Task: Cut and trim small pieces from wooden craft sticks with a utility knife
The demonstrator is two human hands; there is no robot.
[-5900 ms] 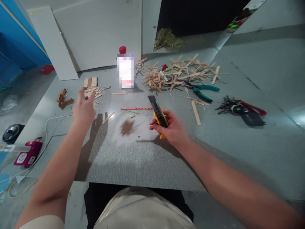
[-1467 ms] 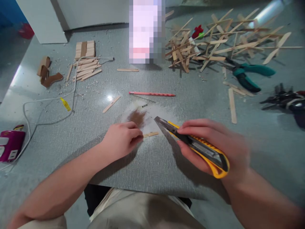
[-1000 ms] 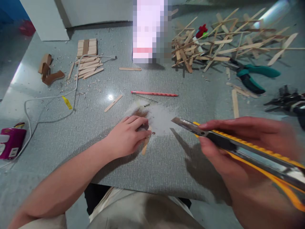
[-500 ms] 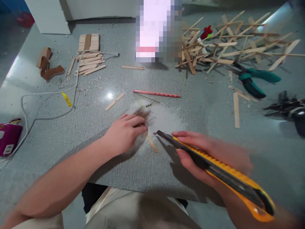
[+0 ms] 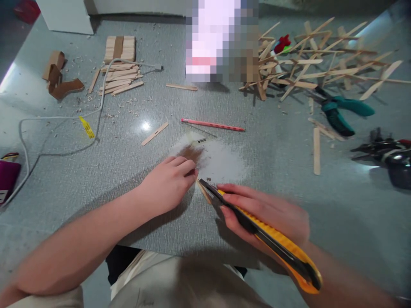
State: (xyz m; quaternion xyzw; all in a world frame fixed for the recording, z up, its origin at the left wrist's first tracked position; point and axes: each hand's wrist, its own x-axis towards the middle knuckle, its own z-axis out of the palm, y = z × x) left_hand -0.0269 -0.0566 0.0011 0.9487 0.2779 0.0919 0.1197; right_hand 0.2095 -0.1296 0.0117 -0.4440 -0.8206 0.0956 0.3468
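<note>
My left hand (image 5: 175,179) is closed on a wooden craft stick (image 5: 204,191), pressing it near the table; one end of the stick sticks out below my fingers. A yellow and black utility knife (image 5: 272,239) is gripped in my right hand (image 5: 266,209). Its blade tip is at the stick, right beside my left fingertips; whether it touches the wood I cannot tell. A pale, worn patch (image 5: 224,160) with a brown smudge lies on the tabletop just beyond both hands.
A pink pencil (image 5: 213,124) and a loose stick (image 5: 155,134) lie ahead. Back left are a bundle of sticks (image 5: 128,49), a grey cable (image 5: 58,118) and cardboard (image 5: 54,81). Back right hold crossed sticks (image 5: 305,64), teal-handled pliers (image 5: 340,111) and dark tools (image 5: 391,158).
My right hand has moved left with the utility knife, bringing the blade tip to the craft stick. My left hand keeps its hold. The camera view has shifted slightly.
</note>
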